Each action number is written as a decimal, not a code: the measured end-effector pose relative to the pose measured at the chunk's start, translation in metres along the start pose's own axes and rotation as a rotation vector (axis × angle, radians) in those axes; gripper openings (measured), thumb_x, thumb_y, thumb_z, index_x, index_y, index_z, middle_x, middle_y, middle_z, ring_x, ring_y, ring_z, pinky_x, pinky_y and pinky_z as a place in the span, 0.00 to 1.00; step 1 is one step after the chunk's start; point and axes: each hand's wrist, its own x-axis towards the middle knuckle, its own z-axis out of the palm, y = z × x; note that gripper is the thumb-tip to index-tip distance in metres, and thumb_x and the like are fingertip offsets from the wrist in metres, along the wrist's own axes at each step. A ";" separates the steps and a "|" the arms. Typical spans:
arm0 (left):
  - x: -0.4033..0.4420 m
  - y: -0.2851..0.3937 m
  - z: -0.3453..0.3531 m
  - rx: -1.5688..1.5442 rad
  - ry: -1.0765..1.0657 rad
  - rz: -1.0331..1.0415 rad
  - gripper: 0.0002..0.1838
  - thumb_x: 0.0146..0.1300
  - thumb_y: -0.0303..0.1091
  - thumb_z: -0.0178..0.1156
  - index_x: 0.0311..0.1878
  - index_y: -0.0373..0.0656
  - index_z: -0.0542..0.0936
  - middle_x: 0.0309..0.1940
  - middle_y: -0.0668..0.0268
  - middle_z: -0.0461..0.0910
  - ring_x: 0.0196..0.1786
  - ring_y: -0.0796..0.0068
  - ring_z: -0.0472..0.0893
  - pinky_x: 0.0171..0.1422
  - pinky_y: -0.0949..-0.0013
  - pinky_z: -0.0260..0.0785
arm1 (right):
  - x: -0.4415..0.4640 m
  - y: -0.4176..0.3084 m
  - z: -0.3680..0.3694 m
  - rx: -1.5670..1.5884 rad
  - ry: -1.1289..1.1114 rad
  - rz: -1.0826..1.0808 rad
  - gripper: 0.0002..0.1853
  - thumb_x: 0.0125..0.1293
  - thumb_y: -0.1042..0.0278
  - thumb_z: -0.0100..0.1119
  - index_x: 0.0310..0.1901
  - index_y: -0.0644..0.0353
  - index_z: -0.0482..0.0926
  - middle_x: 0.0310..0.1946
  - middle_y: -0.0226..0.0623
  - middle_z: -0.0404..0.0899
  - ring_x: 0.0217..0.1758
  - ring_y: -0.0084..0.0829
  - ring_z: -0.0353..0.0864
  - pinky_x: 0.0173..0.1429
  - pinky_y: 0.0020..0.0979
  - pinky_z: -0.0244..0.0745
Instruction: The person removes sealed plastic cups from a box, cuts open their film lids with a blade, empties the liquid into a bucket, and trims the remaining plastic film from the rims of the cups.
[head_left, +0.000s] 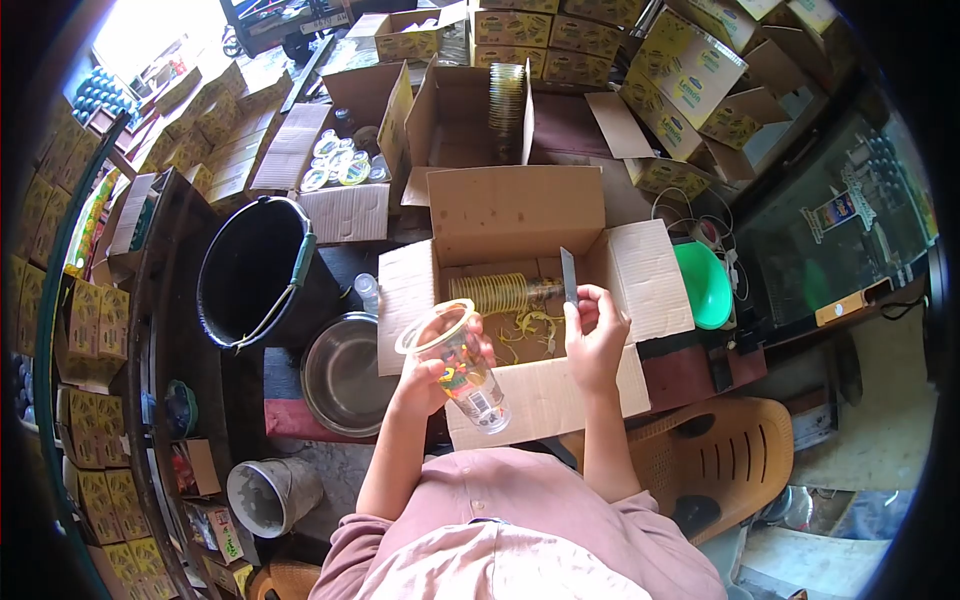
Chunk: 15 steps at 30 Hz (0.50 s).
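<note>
Nearest, a brown woven-backed chair (pixel 745 450) stands at the right, while a grey bucket (pixel 262 497) sits at the left. Just in front of the person's body, the left hand (pixel 425 384) has its grip closed round a clear printed cup (pixel 470 385), fingers and thumb on opposite sides; the cup tilts, its yellowish rim toward the far left and its base toward the near right. To its right, the right hand (pixel 600 338) has its grip pinched on a flat grey blade (pixel 569 275), which points away from the person. Both hands are over an open cardboard box (pixel 515 205) with its flaps spread; inside lie a row of nested cups (pixel 490 293) on its side and loose yellow strips (pixel 535 325). Left of the box, on the dark worktop (pixel 345 262), are a steel bowl (pixel 350 372) and, farther out, a black bucket (pixel 250 270), with a small clear cup (pixel 367 290) between bucket and box. A green bowl (pixel 705 285) is at the right of the box. Beyond, a left far carton (pixel 345 215) holds lidded cups, another carton (pixel 450 115) has an upright cup stack (pixel 507 100), and yellow printed boxes (pixel 560 35) are piled farthest.
</note>
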 end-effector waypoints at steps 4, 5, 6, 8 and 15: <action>0.000 0.000 0.000 0.104 -0.023 0.046 0.39 0.46 0.42 0.65 0.61 0.43 0.61 0.49 0.56 0.62 0.52 0.64 0.70 0.55 0.61 0.67 | -0.012 -0.030 -0.006 0.165 0.086 -0.081 0.12 0.51 0.76 0.62 0.39 0.59 0.75 0.22 0.28 0.78 0.24 0.23 0.74 0.48 0.30 0.58; -0.002 -0.001 -0.001 0.174 0.054 0.040 0.41 0.44 0.41 0.66 0.61 0.39 0.61 0.52 0.56 0.63 0.55 0.62 0.69 0.57 0.62 0.65 | -0.015 -0.038 -0.008 0.186 0.098 -0.094 0.12 0.51 0.76 0.62 0.39 0.59 0.76 0.22 0.28 0.78 0.24 0.23 0.75 0.47 0.30 0.58; -0.002 0.001 0.002 0.263 0.077 0.058 0.40 0.44 0.39 0.65 0.61 0.39 0.61 0.52 0.56 0.63 0.55 0.63 0.69 0.58 0.64 0.64 | -0.018 -0.045 -0.010 0.207 0.111 -0.107 0.13 0.51 0.76 0.62 0.40 0.58 0.76 0.21 0.28 0.78 0.24 0.22 0.75 0.47 0.29 0.58; -0.001 0.005 0.010 0.441 0.119 0.092 0.38 0.44 0.36 0.65 0.59 0.39 0.61 0.53 0.57 0.65 0.54 0.65 0.69 0.58 0.66 0.62 | -0.022 -0.055 -0.014 0.203 0.099 -0.180 0.13 0.51 0.76 0.62 0.41 0.57 0.76 0.21 0.27 0.77 0.24 0.21 0.75 0.45 0.28 0.57; -0.004 0.006 0.023 0.740 -0.001 0.289 0.41 0.43 0.19 0.66 0.62 0.38 0.58 0.58 0.59 0.63 0.60 0.68 0.66 0.64 0.65 0.58 | -0.033 -0.060 -0.011 0.177 0.198 -0.457 0.11 0.49 0.78 0.63 0.35 0.55 0.74 0.24 0.26 0.76 0.21 0.22 0.69 0.40 0.28 0.54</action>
